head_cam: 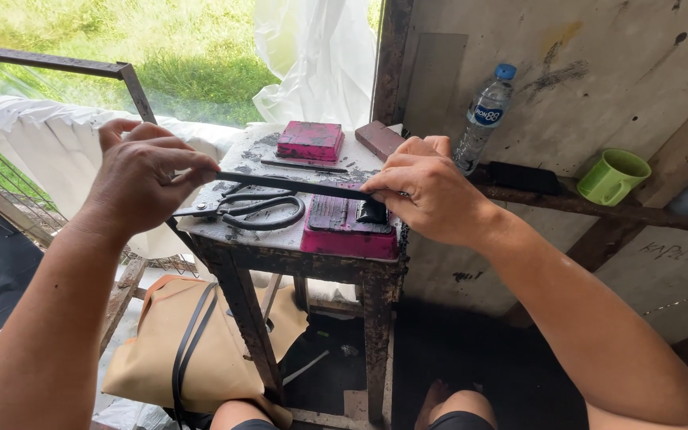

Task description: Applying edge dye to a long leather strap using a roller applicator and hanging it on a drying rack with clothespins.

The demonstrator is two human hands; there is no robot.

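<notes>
A thin, flat black strap (292, 185) is being stretched taut above the worktop (280, 239), pinched at one end by the left hand (141, 179) and at the other by the right hand (424, 191), fingers closed tight on it. Beneath it, black-handled metal scissors (240, 209) are lying on the scuffed, paint-stained top, beside a worn magenta block (348, 227). A ribbed clear plastic bottle (483, 115) and a glossy green mug (612, 177) are being carried by the rusty ledge (639, 213).

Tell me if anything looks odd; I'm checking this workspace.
Yes: black strips trail off the tan bag onto the floor, and the small metal table is rusty, its top smeared with black stains.
</notes>
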